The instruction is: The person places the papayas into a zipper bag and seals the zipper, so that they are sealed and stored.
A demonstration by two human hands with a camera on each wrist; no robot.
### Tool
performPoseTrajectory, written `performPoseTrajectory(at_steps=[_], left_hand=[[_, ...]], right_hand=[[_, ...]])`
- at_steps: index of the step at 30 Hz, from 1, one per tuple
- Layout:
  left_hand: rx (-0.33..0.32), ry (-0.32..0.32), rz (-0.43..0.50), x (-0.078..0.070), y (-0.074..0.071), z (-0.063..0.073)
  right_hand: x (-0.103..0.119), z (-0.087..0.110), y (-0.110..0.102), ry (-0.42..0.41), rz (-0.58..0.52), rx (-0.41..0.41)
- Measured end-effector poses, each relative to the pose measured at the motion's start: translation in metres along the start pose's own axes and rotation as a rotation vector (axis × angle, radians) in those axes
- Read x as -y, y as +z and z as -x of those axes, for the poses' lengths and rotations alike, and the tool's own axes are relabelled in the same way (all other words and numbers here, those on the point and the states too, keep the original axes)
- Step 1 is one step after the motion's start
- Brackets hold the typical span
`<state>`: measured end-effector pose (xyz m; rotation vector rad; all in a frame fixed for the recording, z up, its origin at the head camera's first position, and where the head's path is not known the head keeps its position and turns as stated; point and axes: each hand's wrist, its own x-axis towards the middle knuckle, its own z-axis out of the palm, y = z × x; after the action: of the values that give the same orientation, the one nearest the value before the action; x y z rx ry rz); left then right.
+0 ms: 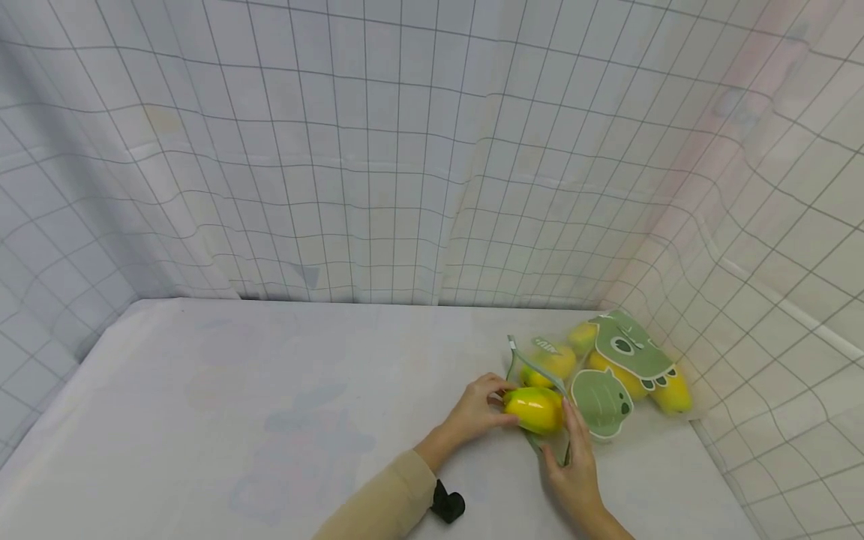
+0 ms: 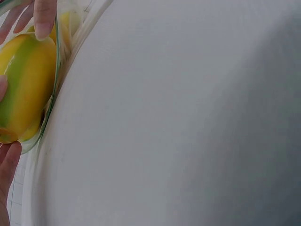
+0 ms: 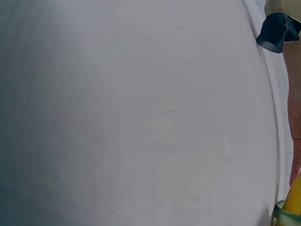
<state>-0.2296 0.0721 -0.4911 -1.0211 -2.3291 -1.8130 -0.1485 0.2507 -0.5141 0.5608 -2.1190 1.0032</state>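
Observation:
My left hand (image 1: 475, 412) grips a glossy yellow mango (image 1: 533, 409) with a green streak, thumb and fingers curled round its left end. The mango lies at the mouth of a translucent zip bag (image 1: 603, 405) printed with green cartoon dinosaurs. At the mango's other end, my right hand (image 1: 574, 469) holds the bag's green-edged opening, its fingertips (image 2: 43, 29) right at the fruit in the left wrist view. Several more yellow fruits (image 1: 558, 361) show through the bag. In the right wrist view, only a corner of the mango (image 3: 294, 197) and the bag's rim (image 3: 288, 215) appear.
A white cloth covers the table (image 1: 256, 420). Gridded white curtains (image 1: 378, 172) hang behind it and at both sides, with the right curtain (image 1: 763, 360) close beside the bag. A black wrist-camera mount (image 1: 448, 504) sits by the left sleeve (image 1: 388, 499).

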Motion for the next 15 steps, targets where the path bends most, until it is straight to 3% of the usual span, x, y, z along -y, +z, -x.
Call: performPoseTrajectory(at_steps=[5, 12, 15], left_hand=[[-0.012, 0.014, -0.052, 0.013, 0.013, -0.002], [-0.067, 0.143, -0.129, 0.015, 0.021, -0.003], [-0.079, 0.104, -0.158, 0.013, 0.025, -0.004]], right_hand=[[-0.002, 0.002, -0.001, 0.016, -0.022, 0.019], [-0.002, 0.003, 0.000, 0.022, -0.011, 0.029], [-0.002, 0.003, -0.001, 0.018, 0.017, 0.028]])
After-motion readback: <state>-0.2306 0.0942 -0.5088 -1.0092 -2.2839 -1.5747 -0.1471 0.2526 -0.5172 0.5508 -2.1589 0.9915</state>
